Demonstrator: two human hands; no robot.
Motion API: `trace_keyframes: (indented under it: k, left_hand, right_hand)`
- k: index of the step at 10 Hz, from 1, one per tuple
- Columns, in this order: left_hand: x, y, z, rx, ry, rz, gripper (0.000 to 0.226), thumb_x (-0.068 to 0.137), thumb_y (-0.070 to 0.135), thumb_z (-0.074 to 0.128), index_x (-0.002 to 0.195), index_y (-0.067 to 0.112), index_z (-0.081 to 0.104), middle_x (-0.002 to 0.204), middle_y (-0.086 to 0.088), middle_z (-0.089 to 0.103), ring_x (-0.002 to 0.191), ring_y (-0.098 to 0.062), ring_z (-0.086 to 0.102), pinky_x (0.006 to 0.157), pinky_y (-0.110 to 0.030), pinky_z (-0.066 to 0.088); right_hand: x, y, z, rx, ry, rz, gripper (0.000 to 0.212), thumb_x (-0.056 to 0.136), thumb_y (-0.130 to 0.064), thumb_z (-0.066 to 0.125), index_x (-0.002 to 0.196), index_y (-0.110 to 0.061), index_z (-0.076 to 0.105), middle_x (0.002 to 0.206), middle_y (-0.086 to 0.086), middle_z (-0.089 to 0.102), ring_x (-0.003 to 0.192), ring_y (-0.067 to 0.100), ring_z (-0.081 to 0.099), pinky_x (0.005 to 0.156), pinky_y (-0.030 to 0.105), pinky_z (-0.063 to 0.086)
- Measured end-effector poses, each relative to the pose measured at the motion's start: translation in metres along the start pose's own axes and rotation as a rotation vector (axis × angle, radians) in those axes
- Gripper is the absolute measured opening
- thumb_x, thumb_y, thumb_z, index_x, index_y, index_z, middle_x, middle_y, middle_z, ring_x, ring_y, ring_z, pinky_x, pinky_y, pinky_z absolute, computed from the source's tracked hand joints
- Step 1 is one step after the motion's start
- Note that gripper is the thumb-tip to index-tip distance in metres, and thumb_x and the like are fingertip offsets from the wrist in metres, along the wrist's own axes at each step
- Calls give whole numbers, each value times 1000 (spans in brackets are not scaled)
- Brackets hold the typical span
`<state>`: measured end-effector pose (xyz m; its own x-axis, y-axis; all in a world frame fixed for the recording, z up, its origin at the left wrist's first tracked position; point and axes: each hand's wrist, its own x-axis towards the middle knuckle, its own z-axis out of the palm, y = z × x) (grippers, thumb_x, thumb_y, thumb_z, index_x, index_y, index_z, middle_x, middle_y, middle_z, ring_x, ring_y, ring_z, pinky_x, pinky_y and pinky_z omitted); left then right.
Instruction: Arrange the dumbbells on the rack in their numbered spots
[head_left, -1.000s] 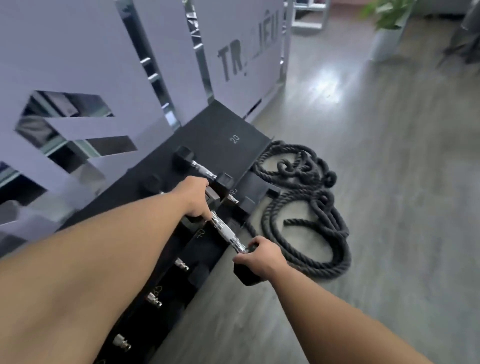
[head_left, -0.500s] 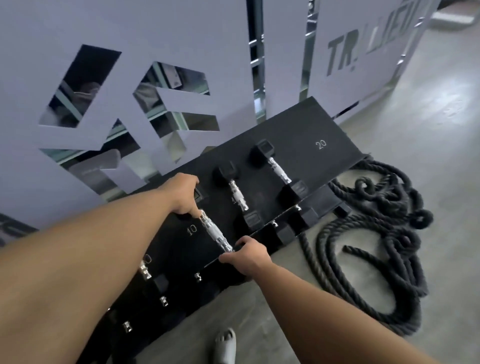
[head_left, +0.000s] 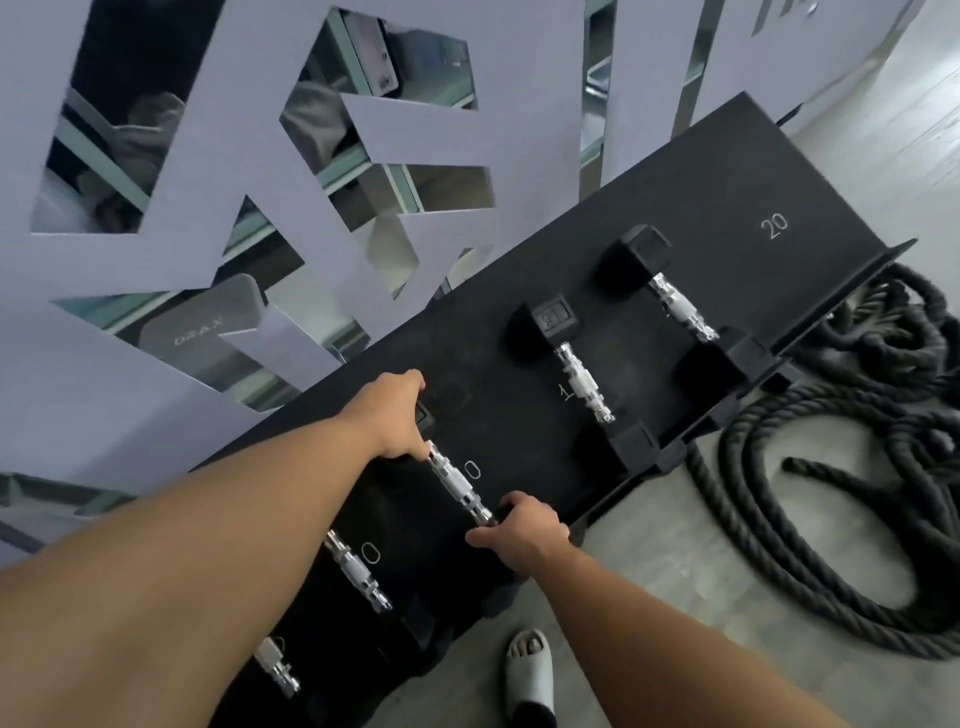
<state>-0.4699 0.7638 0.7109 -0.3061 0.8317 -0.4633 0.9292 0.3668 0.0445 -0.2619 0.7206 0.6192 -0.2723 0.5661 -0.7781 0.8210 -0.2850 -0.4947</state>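
A black sloped dumbbell rack (head_left: 691, 192) with white numbers runs from lower left to upper right. A dumbbell with a chrome handle (head_left: 458, 483) and black hex heads lies on it beside a printed "0". My left hand (head_left: 395, 415) grips its far head and my right hand (head_left: 522, 532) grips its near head at the rack's front lip. Two more dumbbells (head_left: 582, 371) (head_left: 680, 306) rest to the right. At the far right the spot marked 20 (head_left: 775, 226) holds nothing. Other chrome handles (head_left: 358, 571) (head_left: 278, 667) show at lower left.
A thick black battle rope (head_left: 831, 493) lies coiled on the grey floor right of the rack. A foot in a grey slide sandal (head_left: 530, 670) stands just in front of the rack. A white cut-out wall panel (head_left: 260, 171) rises directly behind the rack.
Both hands carried the dumbbell from over the rack's front edge up onto the shelf and set it down. My view swung left, closer over the rack.
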Motion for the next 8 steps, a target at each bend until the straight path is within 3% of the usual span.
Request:
trace_keyframes:
  k: [1,2,3,4,5,7,8]
  left_hand:
    - [19,-11,12,2,-4,9,94,57,39,94,137,24,47,119,-4,63,99,-29,64,65,-37,50]
    - [32,-12,24,-5,-6,39,88,57,39,93,132,22,49,111,-3,64,92,-27,62,63,-36,50]
    - [40,-6,39,3,-15,86,82,59,38,92,127,19,50,110,-5,65,95,-30,65,72,-41,57]
    - [47,-4,49,-21,-22,99,81,63,37,92,130,19,49,115,-5,65,100,-31,66,76,-42,57]
    - [53,-9,54,-6,-36,113,80,67,42,91,132,20,48,121,-4,64,103,-29,66,77,-41,57]
    - [44,-35,44,-156,-139,142,103,75,56,83,158,28,29,157,2,42,139,-25,45,110,-43,42]
    - [27,-55,26,-184,-109,121,94,77,61,78,155,27,37,149,2,53,131,-22,53,105,-40,45]
  right_hand:
    - [21,-5,11,-70,6,43,72,77,-63,74,138,-30,52,136,8,51,127,34,43,97,37,36]
    - [30,-2,16,-148,56,75,73,83,-62,70,143,-29,47,139,8,46,130,36,37,102,41,39]
    - [29,4,19,-413,202,-15,56,88,-54,65,138,-32,53,132,5,50,126,31,38,101,43,38]
    - [30,7,15,-481,219,-89,48,91,-44,63,137,-34,52,130,2,51,123,29,40,100,44,37]
    - [32,7,5,-512,201,-118,48,92,-45,61,138,-35,52,132,2,50,124,29,40,100,44,35]
    - [26,3,-16,-573,209,-162,48,92,-52,58,137,-32,54,132,3,51,124,30,41,101,44,36]
    - [19,-3,-41,-606,227,-177,50,92,-50,58,139,-32,53,133,4,51,125,31,41,101,44,36]
